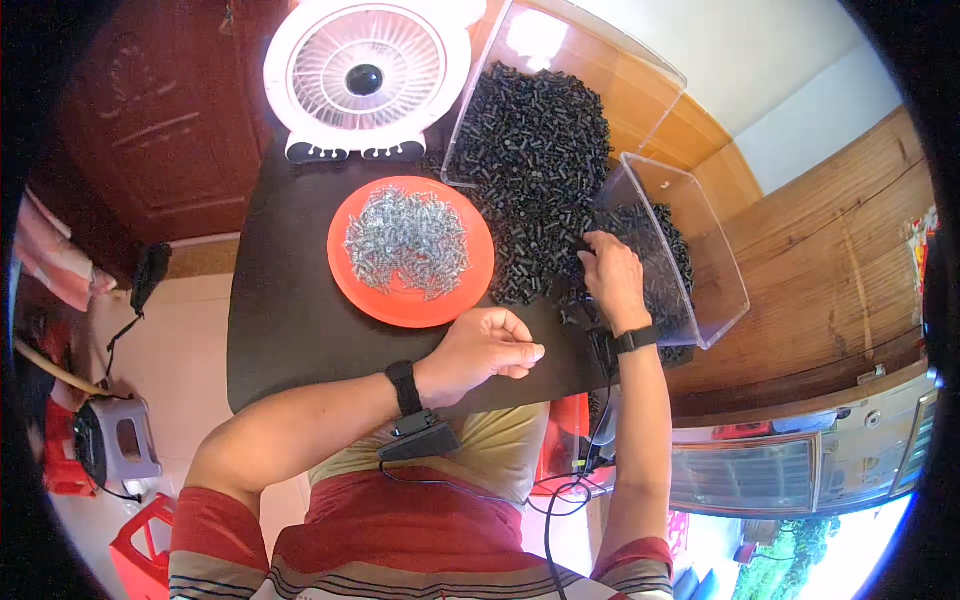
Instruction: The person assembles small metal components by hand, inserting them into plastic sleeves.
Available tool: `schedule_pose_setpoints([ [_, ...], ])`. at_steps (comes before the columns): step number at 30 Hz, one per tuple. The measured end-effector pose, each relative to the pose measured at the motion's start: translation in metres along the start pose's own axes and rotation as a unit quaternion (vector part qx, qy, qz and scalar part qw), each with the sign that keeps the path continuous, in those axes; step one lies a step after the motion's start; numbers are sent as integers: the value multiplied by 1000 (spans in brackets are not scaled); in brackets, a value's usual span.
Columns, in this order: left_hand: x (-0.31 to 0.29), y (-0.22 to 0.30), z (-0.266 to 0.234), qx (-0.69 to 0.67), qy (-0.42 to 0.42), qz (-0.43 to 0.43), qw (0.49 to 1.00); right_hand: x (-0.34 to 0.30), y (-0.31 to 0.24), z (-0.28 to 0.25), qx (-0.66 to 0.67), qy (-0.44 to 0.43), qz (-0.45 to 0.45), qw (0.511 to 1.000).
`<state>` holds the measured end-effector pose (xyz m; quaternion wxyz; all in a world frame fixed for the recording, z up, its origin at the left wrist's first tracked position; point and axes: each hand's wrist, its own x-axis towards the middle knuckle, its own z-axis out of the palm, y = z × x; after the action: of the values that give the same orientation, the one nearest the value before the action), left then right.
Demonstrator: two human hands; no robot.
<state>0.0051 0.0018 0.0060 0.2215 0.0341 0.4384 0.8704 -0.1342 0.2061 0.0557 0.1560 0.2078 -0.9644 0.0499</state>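
Observation:
My left hand [480,348] is above the front edge of the dark table, just below the orange-red plate [345,285]. Its fingers curl in a pinch, and whatever they hold is too small to name. Small shiny silver metal pieces [405,240] are heaped on the plate. My right hand [615,280] reaches over the right edge of a large heap of small black cylindrical pieces [535,150]. Thumb and index finger close together there, and I cannot make out what is between them.
A white fan [365,80] stands at the back left. One clear plastic bin [640,60] lies behind the black heap; another clear bin [715,265] with black pieces is beside my right hand. A cable [550,520] hangs near my lap. A red stool [145,550] is on the floor.

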Motion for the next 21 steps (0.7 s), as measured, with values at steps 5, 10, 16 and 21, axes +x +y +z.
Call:
schedule_pose_setpoints([
  [5,0,-1,0,-3,2,0,1000,-4,2,1,10,12,-9,1000],
  [10,-1,1,0,-7,1,-1,1000,-6,-2,-1,30,13,0,999],
  [16,-1,1,1,-1,2,-1,1000,-10,1,1,51,7,6,999],
  [21,1,-3,-3,1,-6,-3,1000,-11,1,2,74,36,-1,997],
])
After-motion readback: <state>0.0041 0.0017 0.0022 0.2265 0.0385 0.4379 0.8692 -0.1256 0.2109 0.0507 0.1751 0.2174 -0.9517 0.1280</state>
